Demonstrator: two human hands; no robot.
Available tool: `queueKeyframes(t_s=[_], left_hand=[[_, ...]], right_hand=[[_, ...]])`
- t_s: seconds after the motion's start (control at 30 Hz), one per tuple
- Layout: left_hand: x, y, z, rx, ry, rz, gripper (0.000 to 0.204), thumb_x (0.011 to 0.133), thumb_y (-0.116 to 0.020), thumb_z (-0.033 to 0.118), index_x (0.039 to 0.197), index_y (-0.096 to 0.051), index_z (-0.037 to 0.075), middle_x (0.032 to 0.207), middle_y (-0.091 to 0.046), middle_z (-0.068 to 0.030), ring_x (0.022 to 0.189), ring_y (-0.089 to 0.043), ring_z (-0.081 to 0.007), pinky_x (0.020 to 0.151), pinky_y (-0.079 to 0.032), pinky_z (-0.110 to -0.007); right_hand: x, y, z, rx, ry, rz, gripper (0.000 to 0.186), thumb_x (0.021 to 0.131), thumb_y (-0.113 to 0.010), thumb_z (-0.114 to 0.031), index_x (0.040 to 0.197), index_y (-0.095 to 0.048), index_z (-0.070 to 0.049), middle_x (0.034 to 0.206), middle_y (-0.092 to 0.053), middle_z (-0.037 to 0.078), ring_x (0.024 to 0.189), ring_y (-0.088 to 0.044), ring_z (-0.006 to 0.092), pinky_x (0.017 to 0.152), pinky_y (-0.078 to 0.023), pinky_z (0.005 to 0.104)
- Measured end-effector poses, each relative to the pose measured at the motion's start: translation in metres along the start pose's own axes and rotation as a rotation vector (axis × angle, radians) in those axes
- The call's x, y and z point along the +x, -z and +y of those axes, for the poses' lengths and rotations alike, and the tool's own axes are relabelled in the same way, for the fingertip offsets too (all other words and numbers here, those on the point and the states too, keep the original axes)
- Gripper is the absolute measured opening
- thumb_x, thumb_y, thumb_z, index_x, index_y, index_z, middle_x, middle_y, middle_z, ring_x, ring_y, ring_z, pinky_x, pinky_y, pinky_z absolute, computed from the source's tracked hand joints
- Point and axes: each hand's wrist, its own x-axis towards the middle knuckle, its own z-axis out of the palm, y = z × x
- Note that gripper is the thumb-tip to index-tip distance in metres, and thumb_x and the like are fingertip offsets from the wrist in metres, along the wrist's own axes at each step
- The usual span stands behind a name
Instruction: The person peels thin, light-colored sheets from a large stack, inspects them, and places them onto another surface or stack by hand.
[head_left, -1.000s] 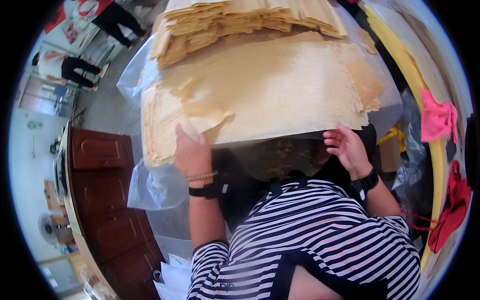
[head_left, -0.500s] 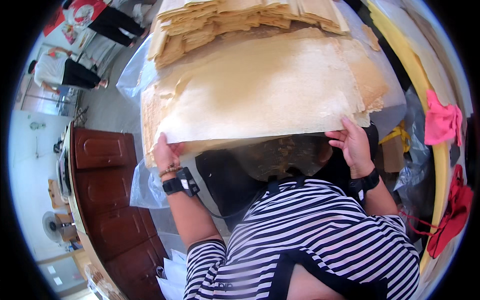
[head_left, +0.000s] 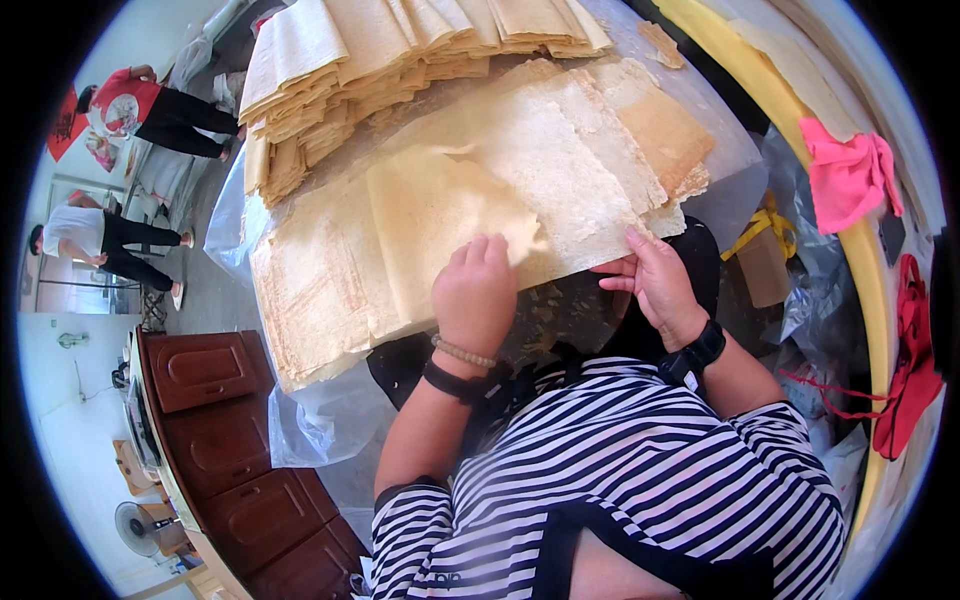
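A thin, pale-yellow sheet [head_left: 430, 205], like dried tofu skin, lies partly folded over on a pile of similar sheets [head_left: 310, 290]. Its left side is turned over toward the right, with the loose edge near the middle. My left hand [head_left: 478, 285] is closed on the near part of this flap; its fingertips are partly hidden. At the near right corner, my right hand [head_left: 655, 285] pinches the sheet's edge, thumb on top and fingers beneath. Behind the pile stand thick stacks of folded sheets [head_left: 410, 45].
Clear plastic [head_left: 325, 420] hangs below the work surface at left. Brown wooden cabinets [head_left: 215, 440] and a fan [head_left: 135, 525] are farther left. Two people [head_left: 125, 240] are in the left background. At right, a pink cloth [head_left: 850, 175] hangs over a yellow edge [head_left: 870, 330].
My left hand has moved right from the sheet's near left corner, bringing its left side over. My right hand stays at the near right edge. The whole view has shifted and turned slightly.
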Motion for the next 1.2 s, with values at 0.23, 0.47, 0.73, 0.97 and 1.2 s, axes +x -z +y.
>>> queueKeyframes(t_s=[0.23, 0.47, 0.73, 0.97, 1.2], left_hand=[[-0.004, 0.040, -0.040, 0.061, 0.084, 0.089, 0.035, 0.093, -0.070, 0.032, 0.120, -0.070, 0.010, 0.128, -0.066, -0.0193, 0.114, -0.063, -0.0359, 0.095, -0.052, -0.045], [-0.022, 0.004, -0.115, 0.099, 0.360, 0.043, 0.043, 0.087, -0.073, 0.020, 0.130, -0.067, 0.016, 0.133, -0.061, -0.0194, 0.109, -0.063, -0.0340, 0.092, -0.053, -0.044], [0.009, 0.036, -0.181, -0.304, 0.563, -0.159, 0.055, 0.081, -0.074, 0.008, 0.136, -0.063, 0.012, 0.126, -0.065, -0.0196, 0.110, -0.064, -0.0337, 0.096, -0.051, -0.041], [-0.034, 0.040, -0.058, -0.336, -0.131, -0.297, 0.073, 0.073, -0.072, 0.000, 0.144, -0.053, 0.006, 0.146, -0.055, -0.0191, 0.139, -0.048, -0.0372, 0.117, -0.038, -0.045], [-0.072, -0.001, -0.027, -0.348, -0.097, 0.151, 0.038, 0.087, -0.067, 0.006, 0.125, -0.069, 0.006, 0.117, -0.073, -0.0096, 0.112, -0.068, -0.0268, 0.095, -0.054, -0.038]], right_hand=[[-0.002, 0.009, 0.003, -0.032, -0.041, 0.015, 0.039, 0.108, -0.049, -0.030, 0.130, -0.057, 0.001, 0.111, -0.073, 0.017, 0.094, -0.075, 0.0254, 0.071, -0.062, 0.0313], [-0.003, 0.006, 0.005, -0.055, -0.127, -0.056, 0.038, 0.107, -0.052, -0.032, 0.126, -0.059, 0.000, 0.110, -0.073, 0.016, 0.094, -0.075, 0.0237, 0.071, -0.061, 0.0300], [-0.017, 0.000, 0.008, -0.194, -0.387, -0.271, 0.042, 0.106, -0.054, -0.034, 0.130, -0.060, -0.001, 0.111, -0.074, 0.014, 0.090, -0.073, 0.0187, 0.073, -0.062, 0.0302], [-0.015, -0.019, 0.023, -0.425, -0.519, -0.461, 0.043, 0.106, -0.054, -0.036, 0.129, -0.064, 0.000, 0.109, -0.075, 0.011, 0.087, -0.072, 0.0141, 0.075, -0.058, 0.0254], [-0.017, -0.068, 0.020, -0.577, -0.350, -0.966, 0.037, 0.104, -0.062, -0.027, 0.133, -0.067, -0.005, 0.108, -0.076, 0.007, 0.093, -0.070, 0.0119, 0.082, -0.056, 0.0255]])
